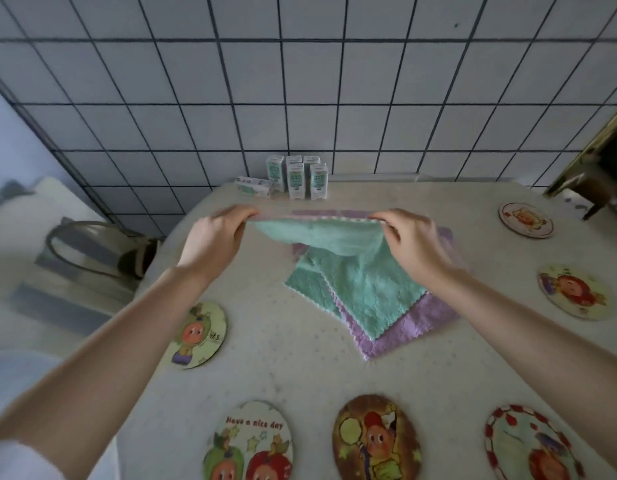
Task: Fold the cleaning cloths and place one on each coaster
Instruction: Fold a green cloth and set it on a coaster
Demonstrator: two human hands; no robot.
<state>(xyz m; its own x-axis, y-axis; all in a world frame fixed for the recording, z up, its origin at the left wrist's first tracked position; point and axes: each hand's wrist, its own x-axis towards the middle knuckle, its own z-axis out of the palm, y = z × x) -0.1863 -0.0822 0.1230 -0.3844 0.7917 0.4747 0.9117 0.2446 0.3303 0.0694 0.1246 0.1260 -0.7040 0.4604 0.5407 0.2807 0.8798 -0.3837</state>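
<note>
The green cloth (338,258) hangs between both hands over the far middle of the table (300,382). Its far edge is pulled taut and its near part drapes down onto the pile of cloths (414,323), where a purple one and another green one show beneath.

The left hand (213,237) pinches the left far corner and the right hand (411,240) pinches the right far corner, fingers curled round the hem. The step in hand looks like the first fold.

To do it well, the two corners should be level and the edge stretched, so the cloth drops flat rather than bunching. Both corners then come toward the near side to meet the near corners squarely. Lifting the cloth clear of the pile first would help, or the plush below may drag along.

The coasters (376,441) lie bare round the pile, at the left, near and right, so none is served yet. They look small beside the cloth, so a second fold seems needed. The cartons (296,176) by the wall (300,98) are out of the way.
</note>
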